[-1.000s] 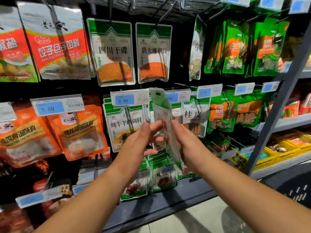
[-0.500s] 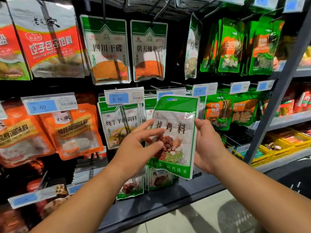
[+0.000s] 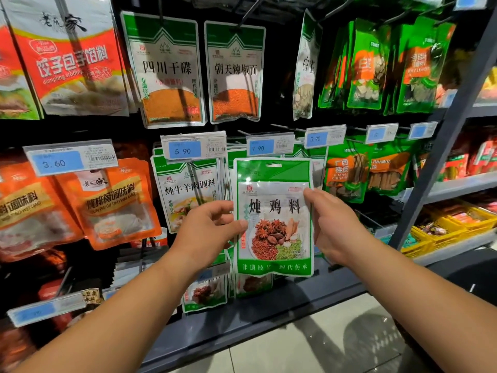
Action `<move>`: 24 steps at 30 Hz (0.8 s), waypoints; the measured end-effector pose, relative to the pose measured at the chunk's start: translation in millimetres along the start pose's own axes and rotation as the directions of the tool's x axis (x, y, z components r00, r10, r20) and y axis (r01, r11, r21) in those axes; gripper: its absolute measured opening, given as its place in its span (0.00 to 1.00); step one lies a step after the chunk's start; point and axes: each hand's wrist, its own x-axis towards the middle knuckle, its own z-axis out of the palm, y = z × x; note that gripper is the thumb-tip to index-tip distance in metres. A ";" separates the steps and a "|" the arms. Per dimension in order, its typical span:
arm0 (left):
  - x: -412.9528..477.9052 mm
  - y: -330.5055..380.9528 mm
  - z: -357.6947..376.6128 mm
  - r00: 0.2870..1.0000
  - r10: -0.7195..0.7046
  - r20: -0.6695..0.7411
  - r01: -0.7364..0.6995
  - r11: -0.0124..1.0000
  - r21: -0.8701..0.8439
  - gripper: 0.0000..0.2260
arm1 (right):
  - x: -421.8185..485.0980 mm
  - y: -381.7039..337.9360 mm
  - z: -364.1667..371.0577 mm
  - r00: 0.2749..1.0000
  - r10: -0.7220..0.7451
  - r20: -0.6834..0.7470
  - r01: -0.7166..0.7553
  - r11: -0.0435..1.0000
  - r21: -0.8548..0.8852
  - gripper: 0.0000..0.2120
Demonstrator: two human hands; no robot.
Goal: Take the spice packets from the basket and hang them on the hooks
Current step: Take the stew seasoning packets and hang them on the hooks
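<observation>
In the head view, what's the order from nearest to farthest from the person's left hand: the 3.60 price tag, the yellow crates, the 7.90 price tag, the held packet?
1. Held packet: the left hand pinches its left edge.
2. 7.90 price tag: just above, slightly right.
3. 3.60 price tag: up and to the left.
4. Yellow crates: far right, on the lower shelf.

Both my bare forearms reach forward, angling inward toward each other. My left grip (image 3: 207, 232) pinches the packet (image 3: 273, 211) at its left edge, thumb on the front and fingers curled behind; my right grip (image 3: 330, 224) pinches the right edge, thumb higher up.
</observation>
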 end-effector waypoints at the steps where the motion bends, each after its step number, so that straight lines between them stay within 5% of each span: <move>1: 1.6 -0.9 2.0 1.000 -0.003 0.010 0.003 1.000 0.008 0.19 | 1.4 0.3 -3.9 0.999 -0.032 0.004 0.032 0.998 -0.061 0.13; 6: 5.8 4.1 10.1 0.998 -0.002 0.059 -0.001 0.998 0.064 0.04 | 11.9 -1.7 -23.2 1.000 -0.030 0.004 0.030 0.960 -0.279 0.09; 10: 22.5 4.9 20.0 0.999 0.015 0.044 -0.019 0.996 0.090 0.03 | 24.8 -5.5 -38.8 0.997 -0.063 -0.040 0.051 0.965 -0.256 0.10; 14: 42.5 -16.7 32.1 0.996 0.048 0.073 -0.064 0.970 0.235 0.02 | 37.2 0.6 -69.9 0.965 -0.108 -0.238 0.045 0.966 -0.256 0.14; 18: 56.7 -44.8 46.2 0.984 0.034 0.175 -0.111 0.885 0.453 0.02 | 54.6 54.1 -117.5 0.904 -0.019 -0.426 -0.104 0.959 -0.264 0.14; 20: 62.8 -54.1 53.4 0.972 0.030 0.232 -0.155 0.826 0.542 0.03 | 43.5 72.9 -121.2 0.876 0.034 -0.481 -0.176 0.951 -0.254 0.02; 24: 79.0 -67.0 71.1 0.949 0.058 0.311 -0.254 0.727 0.638 0.06 | 37.5 105.3 -120.7 0.882 0.104 -0.460 -0.239 0.939 -0.247 0.09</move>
